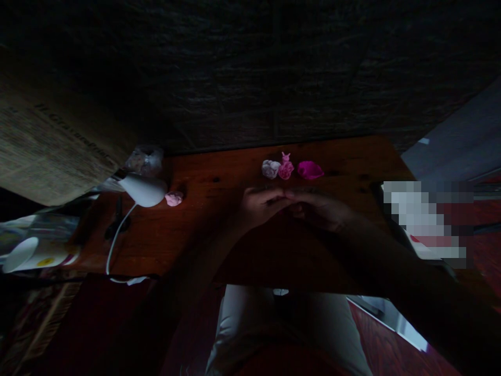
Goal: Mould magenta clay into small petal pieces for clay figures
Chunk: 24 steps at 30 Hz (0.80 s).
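My left hand (260,205) and my right hand (319,208) meet at the fingertips above the middle of a dark wooden table (219,230). Both have fingers curled and pressed together; whatever lies between them is too dark to name. Just beyond the hands sit three small clay pieces: a pale lump (270,168), a pink figure with ears (285,167) and a flat magenta piece (309,169). A further pink lump (174,198) lies to the left.
A white lamp head (144,190) with its cord (117,235) stands at the left, a crumpled clear bag (144,158) behind it. Newspaper (50,151) hangs at far left. A dark brick wall rises behind. A blurred object sits at the right edge.
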{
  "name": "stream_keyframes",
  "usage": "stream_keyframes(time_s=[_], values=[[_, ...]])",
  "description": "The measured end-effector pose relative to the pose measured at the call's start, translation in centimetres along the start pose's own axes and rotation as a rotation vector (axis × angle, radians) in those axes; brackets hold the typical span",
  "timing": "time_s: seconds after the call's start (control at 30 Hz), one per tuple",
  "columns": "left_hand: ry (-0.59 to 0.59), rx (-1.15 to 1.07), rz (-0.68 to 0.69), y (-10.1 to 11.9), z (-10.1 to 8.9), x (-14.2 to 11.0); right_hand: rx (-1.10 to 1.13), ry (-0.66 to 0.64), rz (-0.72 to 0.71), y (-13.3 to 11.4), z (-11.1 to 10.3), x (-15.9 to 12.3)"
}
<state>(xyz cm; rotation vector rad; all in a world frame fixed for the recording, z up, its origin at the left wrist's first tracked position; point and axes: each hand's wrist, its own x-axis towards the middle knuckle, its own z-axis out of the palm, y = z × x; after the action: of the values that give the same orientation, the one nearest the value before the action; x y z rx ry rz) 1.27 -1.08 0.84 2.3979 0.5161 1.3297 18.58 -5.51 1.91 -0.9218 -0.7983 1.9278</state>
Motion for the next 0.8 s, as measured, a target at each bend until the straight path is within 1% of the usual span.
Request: stream_keyframes(time_s=[0.23, 0.33, 0.43, 0.53, 0.67, 0.8], values=[[0.034, 0.008, -0.023, -0.24, 0.32, -0.26, -0.018, -0.012, -0.020, -0.34, -0.09, -0.05], [0.052, 0.013, -0.014, -0.47, 0.24, -0.19, -0.063, 0.025, -0.044, -0.44, -0.19, -0.04], [0.063, 0.041, -0.024, -0.52, 0.18, -0.08, -0.101, 0.076, -0.103, -0.51, -0.26, -0.05], [0.072, 0.044, -0.030, -0.44, 0.14, 0.05, -0.135, 0.093, -0.150, -0.60, -0.21, -0.07], [0.094, 0.020, -0.018, -0.33, 0.11, 0.15, -0.117, 0.133, -0.186, -0.56, -0.11, -0.04], [0.069, 0.014, -0.021, -0.27, 0.22, 0.06, -0.104, 0.152, -0.247, -0.39, -0.12, 0.06]])
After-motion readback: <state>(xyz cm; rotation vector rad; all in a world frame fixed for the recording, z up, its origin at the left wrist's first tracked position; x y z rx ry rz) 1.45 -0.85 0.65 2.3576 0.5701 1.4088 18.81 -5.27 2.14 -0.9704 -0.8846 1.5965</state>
